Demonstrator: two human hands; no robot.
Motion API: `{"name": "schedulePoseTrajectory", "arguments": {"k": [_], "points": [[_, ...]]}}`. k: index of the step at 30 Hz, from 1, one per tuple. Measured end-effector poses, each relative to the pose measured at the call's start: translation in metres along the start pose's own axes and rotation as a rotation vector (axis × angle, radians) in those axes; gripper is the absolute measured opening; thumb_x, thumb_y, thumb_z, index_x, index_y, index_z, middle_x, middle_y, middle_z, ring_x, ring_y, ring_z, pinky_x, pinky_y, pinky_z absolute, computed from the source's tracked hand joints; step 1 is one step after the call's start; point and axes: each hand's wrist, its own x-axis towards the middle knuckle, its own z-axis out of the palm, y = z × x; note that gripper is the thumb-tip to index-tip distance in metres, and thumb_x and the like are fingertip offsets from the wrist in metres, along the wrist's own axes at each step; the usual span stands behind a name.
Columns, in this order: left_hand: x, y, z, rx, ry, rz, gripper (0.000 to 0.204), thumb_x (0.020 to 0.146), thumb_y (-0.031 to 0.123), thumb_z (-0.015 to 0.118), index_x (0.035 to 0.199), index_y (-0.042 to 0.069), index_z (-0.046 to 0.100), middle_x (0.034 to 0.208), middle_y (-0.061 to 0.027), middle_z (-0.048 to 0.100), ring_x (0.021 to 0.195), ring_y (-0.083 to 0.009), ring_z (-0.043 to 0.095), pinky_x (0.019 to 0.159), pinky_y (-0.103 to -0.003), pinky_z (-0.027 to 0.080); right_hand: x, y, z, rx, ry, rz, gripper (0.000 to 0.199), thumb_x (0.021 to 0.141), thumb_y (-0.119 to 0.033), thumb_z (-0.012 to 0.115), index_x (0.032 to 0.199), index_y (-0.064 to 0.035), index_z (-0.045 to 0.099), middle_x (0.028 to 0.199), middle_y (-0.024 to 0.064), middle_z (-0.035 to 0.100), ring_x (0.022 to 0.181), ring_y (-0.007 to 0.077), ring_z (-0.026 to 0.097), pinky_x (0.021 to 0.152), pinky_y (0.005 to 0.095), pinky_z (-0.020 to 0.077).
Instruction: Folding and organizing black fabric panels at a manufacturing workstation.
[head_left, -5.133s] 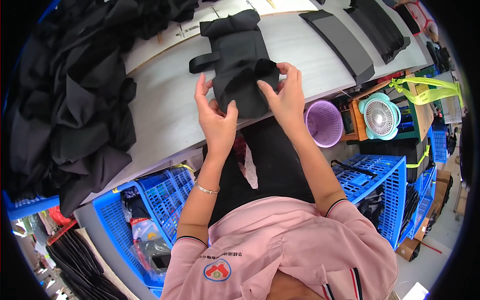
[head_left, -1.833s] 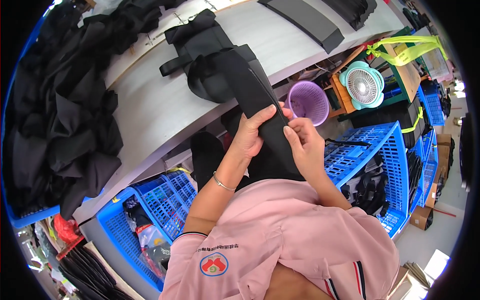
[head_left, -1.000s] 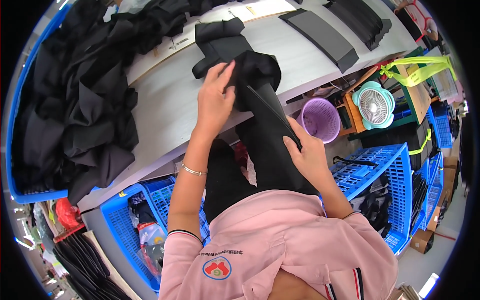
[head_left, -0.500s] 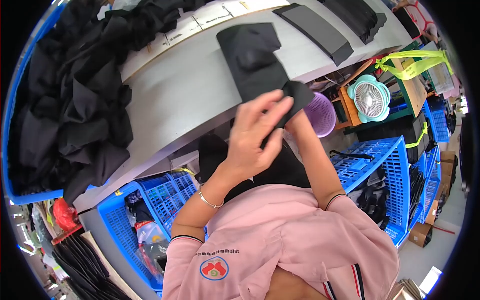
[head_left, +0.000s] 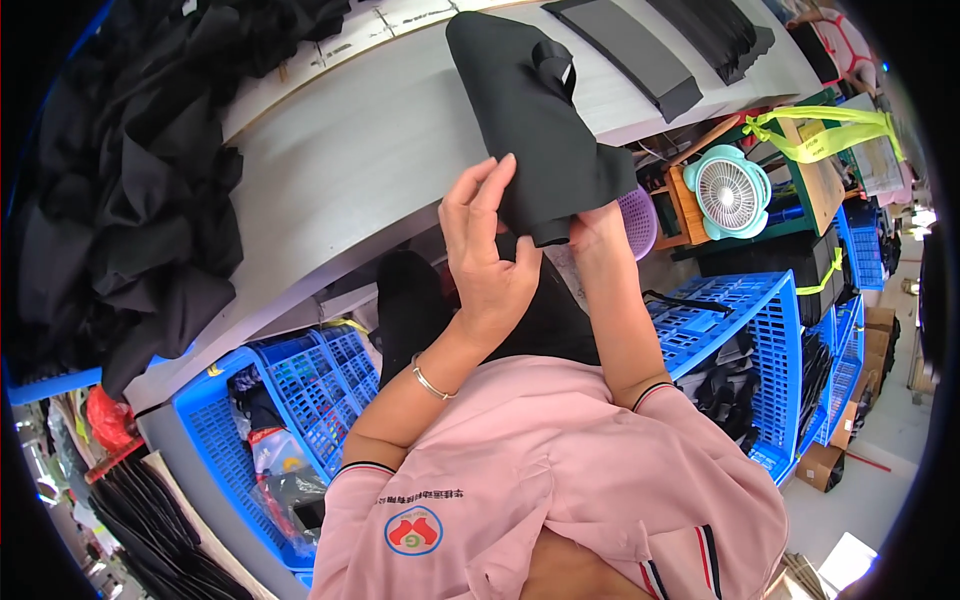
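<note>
The black fabric piece (head_left: 535, 120) lies partly over the grey table (head_left: 350, 170), its far end above the tabletop and its near end hanging out past the table's near edge. Half a second ago a flap was bent up at that near end and no loop showed; now a broad, smooth face is uppermost, and the strap loop (head_left: 553, 68), seen on the left side five seconds ago, stands at the right edge. The left hand (head_left: 490, 265), then blurred across the flap, is now at the piece's left edge, just off the table's near edge, fingertips against the cloth and thumb spread apart from them. The right hand (head_left: 598, 235) is under the near end, its fingers hidden, so I cannot tell whether they pinch. The black cloth heap (head_left: 120, 220) remains at the table's left end, the grey-and-black panel (head_left: 630, 50) on its right part.
</note>
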Motion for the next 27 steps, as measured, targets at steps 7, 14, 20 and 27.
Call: {"name": "schedulePoseTrajectory", "arguments": {"k": [7,14,20,27], "points": [[-0.006,-0.004,0.004,-0.125,0.004,-0.046,0.064,0.072,-0.018,0.062,0.131,0.007,0.061,0.126,-0.0082,0.052,0.082,-0.0107,0.056,0.068,-0.023,0.049,0.007,0.015,-0.010,0.174,-0.123,-0.012,0.034,0.092,-0.020,0.064,0.118,0.0018,0.060,0.106,0.0134,0.067,0.089,0.0233,0.069,0.072,0.0345,0.0606],[-0.010,-0.003,0.005,-0.175,-0.004,-0.071,0.074,0.066,-0.022,0.054,0.134,0.008,0.059,0.128,-0.0079,0.051,0.084,-0.0108,0.055,0.067,-0.023,0.049,0.021,0.029,-0.020,0.338,-0.250,0.021,0.033,0.092,-0.025,0.061,0.115,0.0002,0.061,0.100,0.0113,0.067,0.083,0.0231,0.068,0.066,0.0340,0.0599],[-0.011,-0.007,0.004,-0.245,-0.018,-0.095,0.078,0.066,-0.022,0.053,0.137,0.010,0.057,0.128,-0.0106,0.051,0.107,-0.0198,0.054,0.070,-0.026,0.049,0.020,0.032,-0.017,0.457,-0.312,0.118,0.035,0.091,-0.026,0.061,0.114,-0.0004,0.061,0.099,0.0121,0.067,0.080,0.0244,0.068,0.063,0.0349,0.0600],[-0.013,-0.008,-0.003,-0.326,-0.019,-0.081,0.072,0.072,-0.017,0.056,0.141,0.004,0.052,0.139,-0.0136,0.045,0.118,-0.0237,0.050,0.074,-0.027,0.051,0.017,0.034,0.002,0.055,-0.012,-0.053,0.041,0.095,-0.030,0.057,0.126,-0.0026,0.057,0.110,0.0118,0.065,0.091,0.0251,0.067,0.073,0.0356,0.0594]]}}
